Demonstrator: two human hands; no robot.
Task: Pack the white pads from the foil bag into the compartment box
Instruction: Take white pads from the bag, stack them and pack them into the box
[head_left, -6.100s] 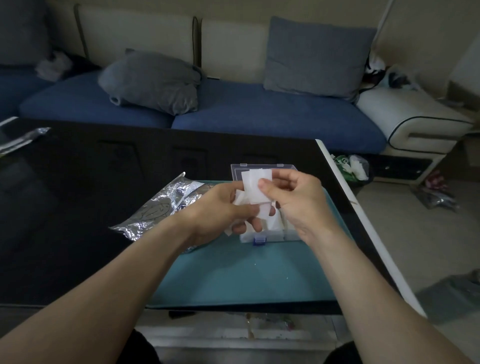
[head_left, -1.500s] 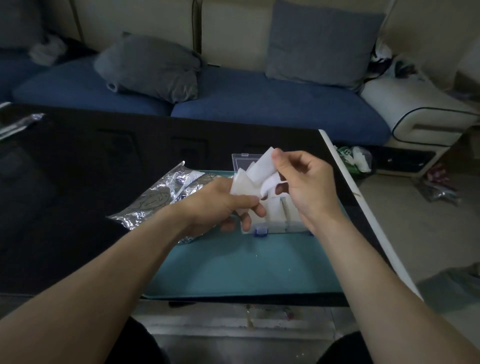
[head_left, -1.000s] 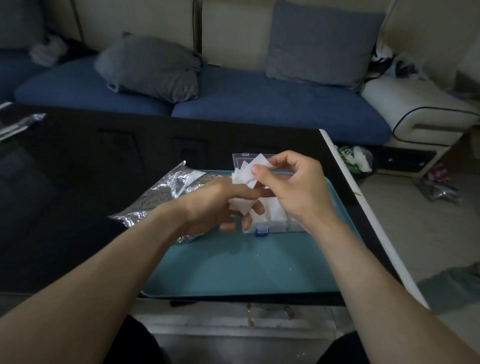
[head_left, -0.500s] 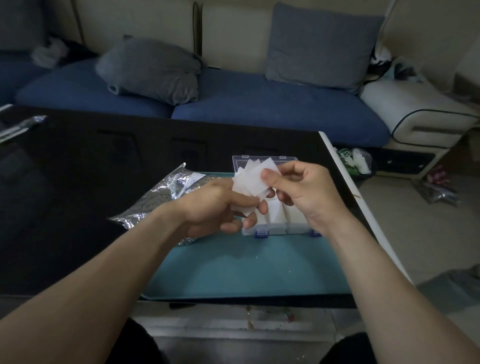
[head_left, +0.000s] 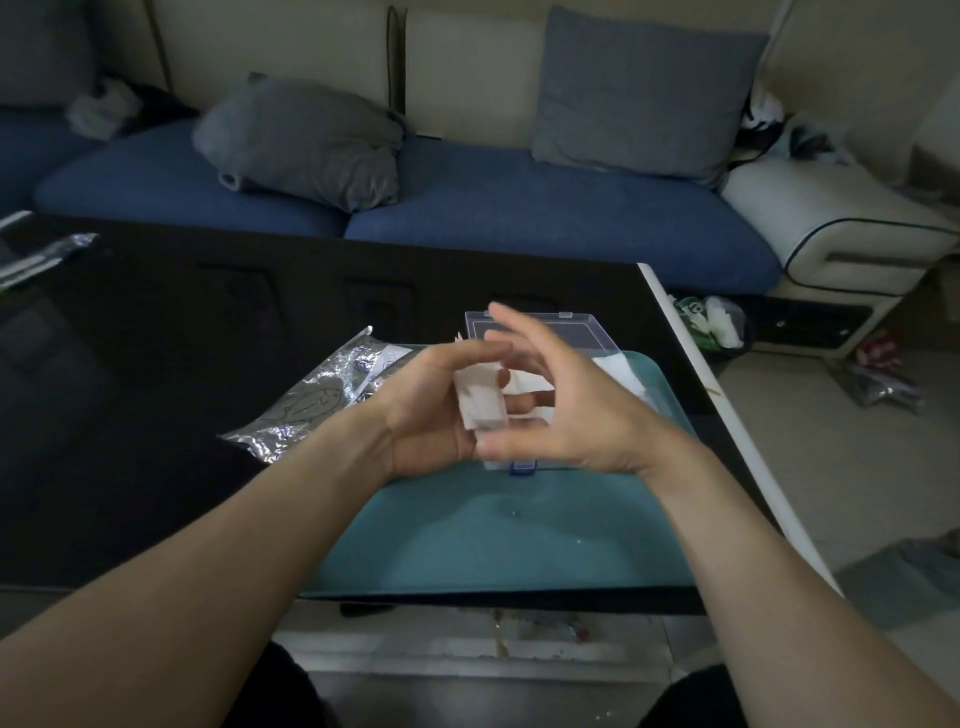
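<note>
Pads (head_left: 480, 402) are gripped in the left hand (head_left: 431, 410) above the compartment box (head_left: 587, 332) on the bench (head_left: 156, 364); the right hand (head_left: 566, 410), fingers spread, is held beside them.

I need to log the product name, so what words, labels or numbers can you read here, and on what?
No text can be read.
Foil bag: dark line drawing and a white label with bluish print, too blurred to read.
Green packet on the floor: white marks, too small to read.
Compartment box and white pads: no print visible.
</note>
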